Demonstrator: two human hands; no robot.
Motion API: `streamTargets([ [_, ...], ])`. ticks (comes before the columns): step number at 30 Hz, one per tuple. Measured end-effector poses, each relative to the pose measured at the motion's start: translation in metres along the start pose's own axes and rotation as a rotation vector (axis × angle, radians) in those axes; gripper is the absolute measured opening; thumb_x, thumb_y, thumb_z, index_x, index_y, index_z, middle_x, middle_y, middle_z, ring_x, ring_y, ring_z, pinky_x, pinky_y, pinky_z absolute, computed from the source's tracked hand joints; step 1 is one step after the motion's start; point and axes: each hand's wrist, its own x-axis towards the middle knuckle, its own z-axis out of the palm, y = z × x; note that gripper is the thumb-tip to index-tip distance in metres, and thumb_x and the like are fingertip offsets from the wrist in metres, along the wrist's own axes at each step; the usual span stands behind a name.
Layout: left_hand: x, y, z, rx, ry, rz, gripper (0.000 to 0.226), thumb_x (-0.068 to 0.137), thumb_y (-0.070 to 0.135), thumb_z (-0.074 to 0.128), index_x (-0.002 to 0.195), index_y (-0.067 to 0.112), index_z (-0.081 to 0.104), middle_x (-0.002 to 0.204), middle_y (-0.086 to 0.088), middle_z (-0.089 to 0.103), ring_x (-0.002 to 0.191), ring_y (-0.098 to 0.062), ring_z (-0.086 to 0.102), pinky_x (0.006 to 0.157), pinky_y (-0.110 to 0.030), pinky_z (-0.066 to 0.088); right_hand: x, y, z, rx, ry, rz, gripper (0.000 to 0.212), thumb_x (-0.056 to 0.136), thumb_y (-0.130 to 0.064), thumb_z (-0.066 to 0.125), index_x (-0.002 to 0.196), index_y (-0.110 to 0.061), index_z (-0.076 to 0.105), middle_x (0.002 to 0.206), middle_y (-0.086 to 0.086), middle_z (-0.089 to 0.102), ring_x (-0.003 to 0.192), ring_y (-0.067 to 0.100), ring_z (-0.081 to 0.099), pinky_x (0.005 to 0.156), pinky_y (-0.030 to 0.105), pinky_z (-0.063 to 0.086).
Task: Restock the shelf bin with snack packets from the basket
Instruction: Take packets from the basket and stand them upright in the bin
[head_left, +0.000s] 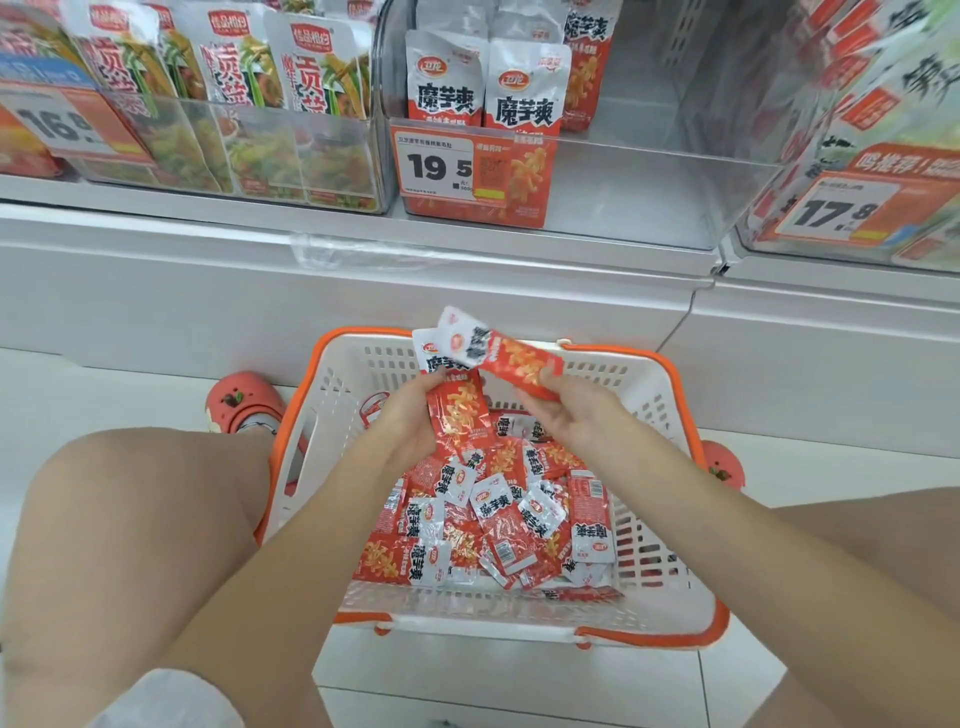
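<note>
A white basket with an orange rim (670, 395) stands on the floor between my knees, holding several small red-and-white snack packets (498, 525). My left hand (410, 415) grips a red packet (457, 410) above the basket, with another packet behind it. My right hand (566, 410) pinches a second red packet (519, 358) close beside it. Up on the shelf, a clear bin (649, 176) holds a few matching packets (483, 88) at its left side behind a 19.5 price tag (436, 166).
A clear bin of green-and-yellow packets (234, 150) fills the shelf on the left. Another bin with a 17.8 tag (836, 208) is on the right. A white shelf ledge (363, 260) juts out above the basket. Orange shoes (244, 405) flank it.
</note>
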Motion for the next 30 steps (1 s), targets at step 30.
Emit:
streamTargets([
  [30, -0.030, -0.002, 0.017, 0.229, -0.380, -0.163, 0.037, 0.075, 0.007, 0.068, 0.109, 0.009, 0.055, 0.085, -0.007, 0.071, 0.082, -0.021, 0.069, 0.083, -0.037, 0.055, 0.007, 0.008, -0.009, -0.700, -0.418, -0.254, 0.028, 0.082, -0.019, 0.072, 0.107, -0.011, 0.062, 0.085, 0.003, 0.072, 0.074, 0.016, 0.069, 0.059, 0.027, 0.054],
])
